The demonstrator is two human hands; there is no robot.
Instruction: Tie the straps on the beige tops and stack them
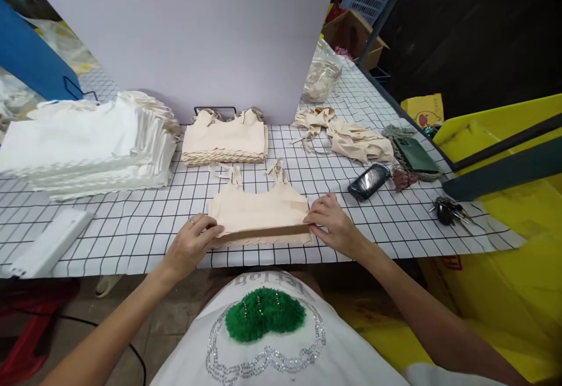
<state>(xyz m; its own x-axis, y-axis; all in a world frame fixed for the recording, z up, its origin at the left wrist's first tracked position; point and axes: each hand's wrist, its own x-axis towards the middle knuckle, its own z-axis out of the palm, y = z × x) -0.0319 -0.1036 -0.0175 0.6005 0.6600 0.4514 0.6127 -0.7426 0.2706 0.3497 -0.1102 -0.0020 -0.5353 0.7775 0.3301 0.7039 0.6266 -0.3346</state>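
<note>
A beige camisole top (259, 210) with thin straps lies flat near the table's front edge, straps pointing away from me. My left hand (193, 242) pinches its lower left corner between thumb and fingers, and a ring shows on one finger. At the right side, my right hand (331, 225) grips the lower right corner the same way. The hem is lifted a little, so a second beige layer shows beneath it. Behind it sits a neat stack of beige tops (223, 137), and to the left a taller pile of white garments (96, 140).
On the grid-patterned tablecloth (197, 193) rest loose beige garments (355, 137), a dark phone (369, 181), a green pouch (415, 154), keys (450, 210) and a white power strip (51, 242). A pale upright board (211, 34) stands behind the stacks.
</note>
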